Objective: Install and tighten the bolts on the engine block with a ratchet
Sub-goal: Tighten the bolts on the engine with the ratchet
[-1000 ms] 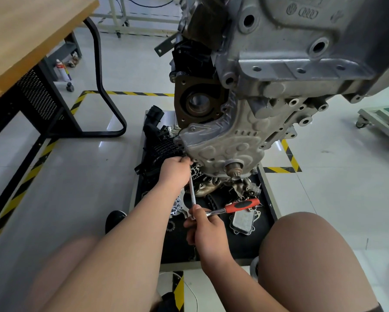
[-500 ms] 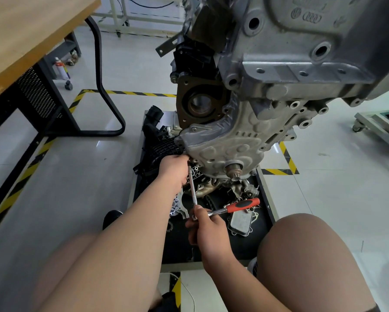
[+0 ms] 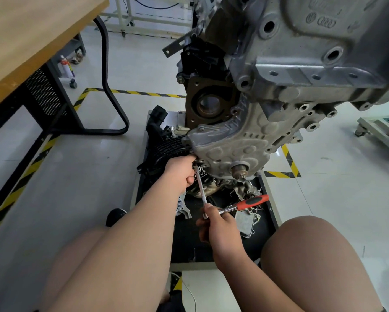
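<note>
A grey cast engine block (image 3: 290, 91) hangs on a stand, its timing cover (image 3: 229, 145) facing me. My left hand (image 3: 181, 171) grips the top of a long chrome extension bar (image 3: 200, 190) right under the cover's lower left corner, hiding the socket and bolt. My right hand (image 3: 220, 228) holds the ratchet at its head end, fingers curled round it. The ratchet's red and black handle (image 3: 252, 202) sticks out to the right, above the parts tray.
A black tray (image 3: 265, 212) under the engine holds several loose parts, among them a black plastic manifold (image 3: 162, 143) and a metal cooler (image 3: 245, 222). A wooden bench (image 3: 31, 41) stands at the left. My bare knees frame the tray. Hazard tape marks the floor.
My left hand has shifted slightly up along the extension toward the cover. The ratchet handle has swung only a little; my right hand stays at the ratchet head.
</note>
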